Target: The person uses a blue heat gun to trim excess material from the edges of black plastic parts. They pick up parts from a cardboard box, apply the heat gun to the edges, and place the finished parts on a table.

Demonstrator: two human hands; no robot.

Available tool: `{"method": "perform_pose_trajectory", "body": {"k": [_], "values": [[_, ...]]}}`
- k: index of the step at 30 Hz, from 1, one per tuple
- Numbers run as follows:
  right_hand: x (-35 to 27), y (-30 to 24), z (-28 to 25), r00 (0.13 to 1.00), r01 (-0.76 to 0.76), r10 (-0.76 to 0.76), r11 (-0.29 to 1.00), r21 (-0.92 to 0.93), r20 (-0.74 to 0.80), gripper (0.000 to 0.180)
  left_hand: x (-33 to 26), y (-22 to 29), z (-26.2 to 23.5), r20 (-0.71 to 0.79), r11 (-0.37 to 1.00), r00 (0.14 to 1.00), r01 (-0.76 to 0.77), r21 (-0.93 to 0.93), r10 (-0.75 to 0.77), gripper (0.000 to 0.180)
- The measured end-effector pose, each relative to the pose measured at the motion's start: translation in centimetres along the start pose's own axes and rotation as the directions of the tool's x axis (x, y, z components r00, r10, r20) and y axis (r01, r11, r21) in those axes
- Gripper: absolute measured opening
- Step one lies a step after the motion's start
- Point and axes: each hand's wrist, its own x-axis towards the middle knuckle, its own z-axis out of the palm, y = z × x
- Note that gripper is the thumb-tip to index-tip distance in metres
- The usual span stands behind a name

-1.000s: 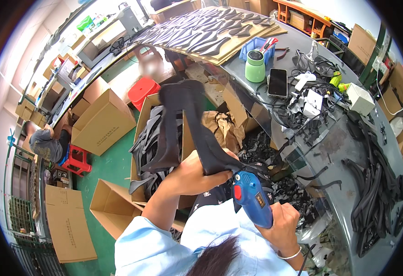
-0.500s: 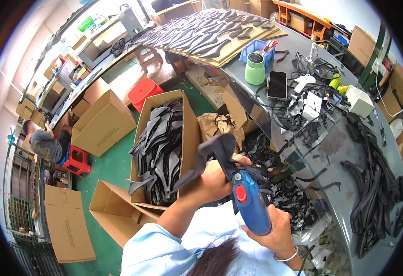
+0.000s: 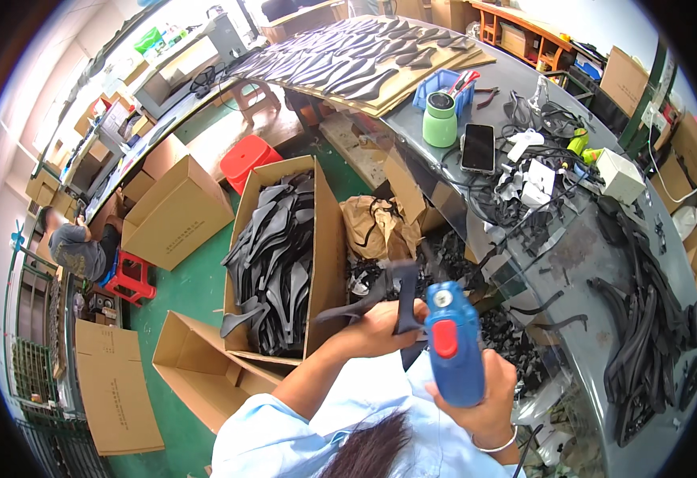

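My left hand point(image 3: 376, 331) grips a curved, dark grey foam-like piece point(image 3: 406, 296), its arms sticking out past the fingers and partly blurred. In my right hand point(image 3: 488, 398) is a blue handheld power tool point(image 3: 457, 362) with a red button on top, my fingers wrapped round its body. The tool's front end is close beside the dark piece; whether they touch cannot be made out. Left of my hands, a tall cardboard box point(image 3: 326, 239) holds many similar dark pieces point(image 3: 281, 263). Black scraps point(image 3: 507, 338) lie heaped below the table edge.
On the grey table point(image 3: 559, 307) at right are a green bottle point(image 3: 440, 123), a phone point(image 3: 478, 148), a blue basket point(image 3: 458, 94) and a pile of black strips point(image 3: 643, 342). Dark pieces cover a board point(image 3: 380, 105) at the back. An open carton point(image 3: 197, 362) stands left; a person point(image 3: 82, 247) sits far left.
The power tool and my right hand have shifted right and slightly up. My left hand has moved slightly right and down, turning the dark piece, which stays in its grip.
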Motion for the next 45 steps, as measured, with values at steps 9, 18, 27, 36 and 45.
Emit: {"method": "perform_pose_trajectory", "body": {"k": [9,18,27,36,45], "values": [[0.2,0.7,1.7,0.996,-0.048,0.034,0.985,0.168,0.080,0.035,2.0,7.1,2.5,-0.478,0.423,0.874,-0.468,-0.776,0.091,0.062],[-1.4,1.7,0.8,0.988,-0.135,0.139,0.988,-0.074,0.062,0.046,1.4,6.4,-0.2,-0.794,0.687,0.607,-0.590,-0.424,0.032,0.039],[-1.6,2.0,0.7,0.992,-0.091,0.106,0.980,-0.177,0.075,0.052,-0.5,6.2,-1.0,-0.655,0.781,0.737,-0.504,-0.370,0.166,0.039],[-1.7,2.2,0.6,0.990,-0.087,0.102,0.984,-0.153,0.093,0.051,-0.6,8.0,-0.9,-0.602,0.875,0.795,-0.344,-0.340,0.079,0.033],[-1.5,2.2,-0.1,0.988,-0.092,0.104,0.990,-0.102,0.116,0.041,-1.6,10.2,-3.3,-0.295,0.847,0.927,0.042,-0.530,-0.230,0.031]]}}
